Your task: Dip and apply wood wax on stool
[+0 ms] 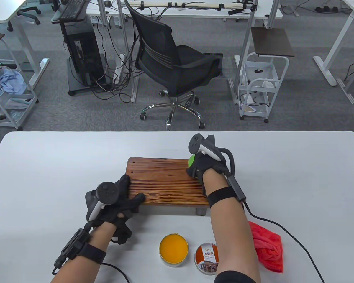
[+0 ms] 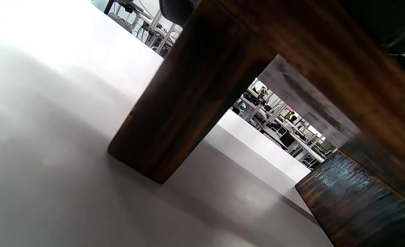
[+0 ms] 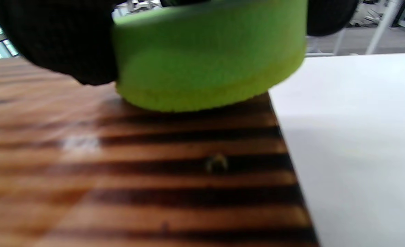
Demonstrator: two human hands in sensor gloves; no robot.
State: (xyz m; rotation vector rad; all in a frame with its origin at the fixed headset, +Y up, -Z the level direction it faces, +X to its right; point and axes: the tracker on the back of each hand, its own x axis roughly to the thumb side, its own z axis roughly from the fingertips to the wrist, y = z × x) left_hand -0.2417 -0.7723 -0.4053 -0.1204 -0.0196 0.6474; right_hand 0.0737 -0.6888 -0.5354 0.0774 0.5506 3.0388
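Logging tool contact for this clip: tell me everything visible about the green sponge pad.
The green sponge pad is a thick round foam disc, bright lime, slightly darker along its lower edge. It sits at the far right corner of the stool, underside on the striped wood. The right hand holds it from above, black-gloved fingers around its sides.

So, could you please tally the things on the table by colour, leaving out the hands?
Brown: 1, the stool
Green: 1, the sponge
Orange: 2, the wax tin and its lid
Red: 1, the cloth
Total: 5
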